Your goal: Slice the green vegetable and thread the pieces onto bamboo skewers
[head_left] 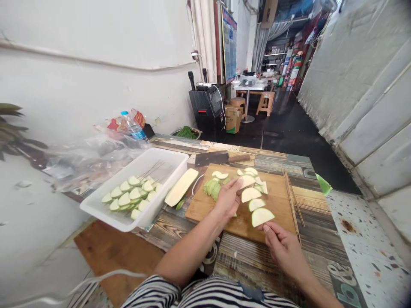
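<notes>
Striped shirt point(215, 294) incomplete, slices point(211, 187) partly behind left hand point(228, 197)

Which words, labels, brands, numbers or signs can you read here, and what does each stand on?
"b&": patterned tabletop, lower right of the picture.
Further tabletop lettering: only partly visible, unclear.
Bottle label: too blurred to read.
Poster: too small and blurred.
Cardboard box print: too small.
Red packaging print: too blurred.
</notes>
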### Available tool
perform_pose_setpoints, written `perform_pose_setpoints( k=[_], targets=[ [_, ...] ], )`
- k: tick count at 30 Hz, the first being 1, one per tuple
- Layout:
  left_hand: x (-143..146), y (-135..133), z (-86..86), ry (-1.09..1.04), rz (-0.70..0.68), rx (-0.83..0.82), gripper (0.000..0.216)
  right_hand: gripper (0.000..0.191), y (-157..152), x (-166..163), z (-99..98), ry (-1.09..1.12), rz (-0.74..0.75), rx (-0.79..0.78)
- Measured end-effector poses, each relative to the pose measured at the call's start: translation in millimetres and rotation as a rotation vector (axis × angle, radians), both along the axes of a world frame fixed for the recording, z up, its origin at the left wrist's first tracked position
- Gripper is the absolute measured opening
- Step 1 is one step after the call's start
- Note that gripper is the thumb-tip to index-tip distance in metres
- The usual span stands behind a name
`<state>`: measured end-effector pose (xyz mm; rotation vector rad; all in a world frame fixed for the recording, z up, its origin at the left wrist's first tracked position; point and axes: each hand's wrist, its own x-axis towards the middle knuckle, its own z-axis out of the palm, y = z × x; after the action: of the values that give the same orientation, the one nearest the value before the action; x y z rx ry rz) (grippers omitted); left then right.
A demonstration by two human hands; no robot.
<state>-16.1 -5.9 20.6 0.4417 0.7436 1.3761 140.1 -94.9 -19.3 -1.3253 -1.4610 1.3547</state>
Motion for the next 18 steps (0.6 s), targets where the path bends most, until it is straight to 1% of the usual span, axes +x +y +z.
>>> perform_pose_setpoints(
  k=[3, 6, 8, 12, 15, 18],
  targets=[
    [-6, 2, 2.9, -0.009, 0.033, -0.021, 0.01, 0.036, 0, 1, 4.2, -0.109, -0.005, 0.12],
    [-15, 7, 0.8, -0.049, 0.104, -0.021, 0.003, 0.035, 0, 0, 6.1, -0.17, 0.001, 0.202],
    [-21, 11, -3.0, -0.075, 0.115, -0.016, 0.002, 0.035, -1, 0, 5.9, -0.168, 0.025, 0.196],
    [-28, 17, -9.0, -0.101, 0.126, -0.045, 0.002, 0.035, -3, 2, 4.3, -0.141, 0.061, 0.126],
    [-30, 19, -9.0, -0.105, 0.137, -0.085, 0.002, 0.036, -4, 4, 3.9, -0.124, 0.07, 0.097],
    [-31, 19, -8.1, -0.105, 0.137, -0.083, 0.001, 0.038, -5, 4, 5.0, -0.111, 0.082, 0.069]
  ],
)
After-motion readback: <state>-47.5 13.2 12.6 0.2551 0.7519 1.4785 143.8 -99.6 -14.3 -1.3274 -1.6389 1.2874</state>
